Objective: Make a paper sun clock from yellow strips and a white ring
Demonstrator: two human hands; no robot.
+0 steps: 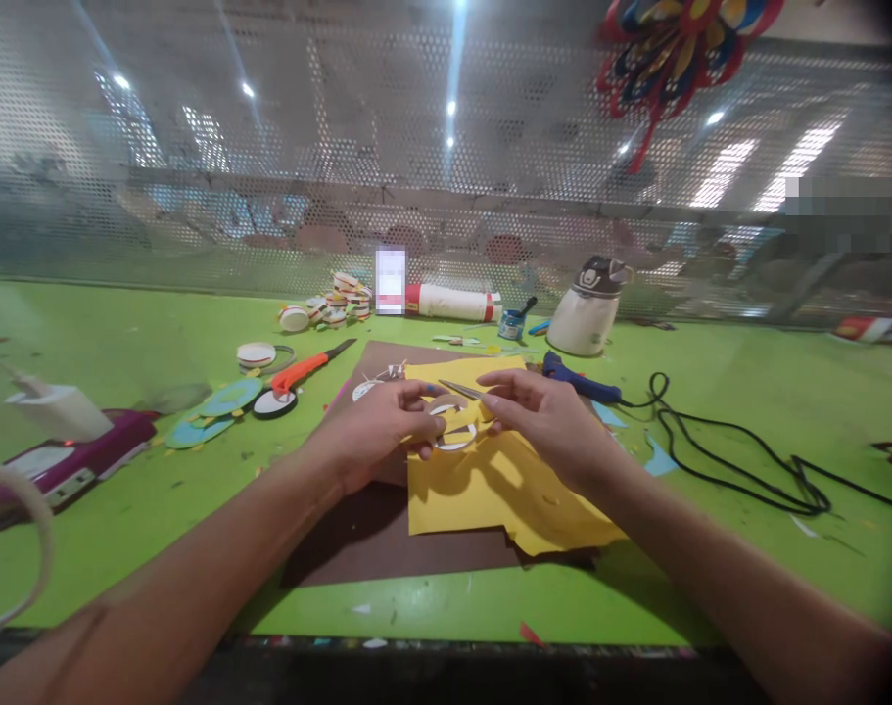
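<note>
My left hand (383,431) and my right hand (544,416) meet over a yellow paper sheet (500,485) lying on a brown board (364,534). Between the fingers of both hands is a white paper ring (454,434) with a bit of yellow on it. My left fingers curl round the ring's left side. My right fingers pinch its right side, and a thin grey pointed tool (464,390) sticks out from that hand toward the left.
On the green table (122,333): an orange-handled cutter (309,369), paper discs (229,399), stacked tape rolls (335,302), a white glue bottle (452,301), a small paint pot (511,323), a white jug (586,311), a blue glue gun (578,382) with black cable (739,455), a purple phone (70,460).
</note>
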